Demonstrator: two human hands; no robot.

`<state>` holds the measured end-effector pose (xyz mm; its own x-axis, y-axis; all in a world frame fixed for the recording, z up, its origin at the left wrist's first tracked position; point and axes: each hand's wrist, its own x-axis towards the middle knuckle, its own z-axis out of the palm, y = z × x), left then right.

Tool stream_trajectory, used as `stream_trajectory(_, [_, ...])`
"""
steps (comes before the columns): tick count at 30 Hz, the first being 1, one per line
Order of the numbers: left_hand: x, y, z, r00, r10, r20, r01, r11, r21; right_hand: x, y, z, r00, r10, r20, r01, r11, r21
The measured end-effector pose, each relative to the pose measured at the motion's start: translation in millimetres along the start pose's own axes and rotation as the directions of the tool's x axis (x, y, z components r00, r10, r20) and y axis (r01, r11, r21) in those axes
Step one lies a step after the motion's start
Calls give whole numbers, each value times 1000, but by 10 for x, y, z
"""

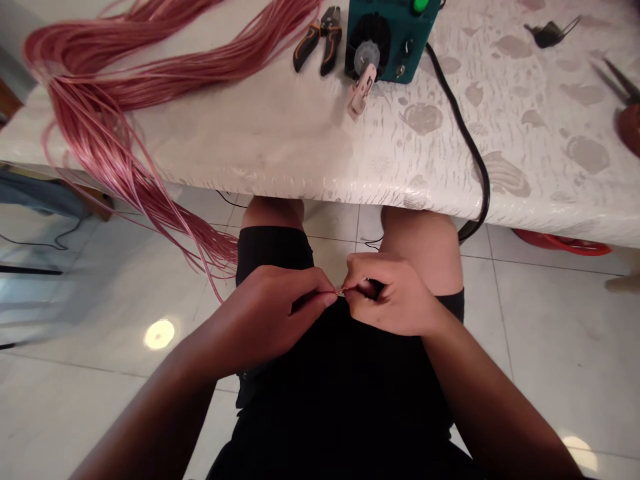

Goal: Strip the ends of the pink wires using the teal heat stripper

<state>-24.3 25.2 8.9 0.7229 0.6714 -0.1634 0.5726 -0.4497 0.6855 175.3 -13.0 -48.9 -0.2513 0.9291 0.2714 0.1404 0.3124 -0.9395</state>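
Note:
My left hand [277, 310] is closed in a pinch, thumb against forefinger, above my lap. Facing it, my right hand [395, 297] pinches too, its fingertips almost touching those of the left. A short piece of thin, coppery-red wire [341, 291] shows in the small gap between them; both hands hold it. The rest of this wire is hidden by my fingers. To the left, a thick bundle of pink wires [115, 147] lies over the table and hangs past its edge, the loose ends reaching down near my left forearm.
On the patterned table cover [300, 147] stands a green machine [400, 47] with a pale clamp-like tip [363, 90]. A black cable [463, 127] runs from it over the edge. Cutting pliers [323, 43] lie beside it; another pointed tool [627, 107] is far right.

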Motion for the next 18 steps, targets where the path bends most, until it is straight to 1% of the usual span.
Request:
stream_trajectory(2, [-1,1,-7,1000,-2,-10,2,1000,4,-1,-10,-16,1000,8,3,-8,1000,-5])
stream_trajectory(7, [-17,7,-23,999,-27,-42,28,999,15,-7,-42,-56,995,88,38,-86,994,-68])
stream_trajectory(12, [-19,6,-16,998,-55,-28,55,998,-12,-21,3,-44,1000,1,26,2,996,-90])
stream_trajectory(18, [-19,11,-24,993,-102,-50,98,991,-91,-41,24,-51,999,31,9,-30,995,-96])
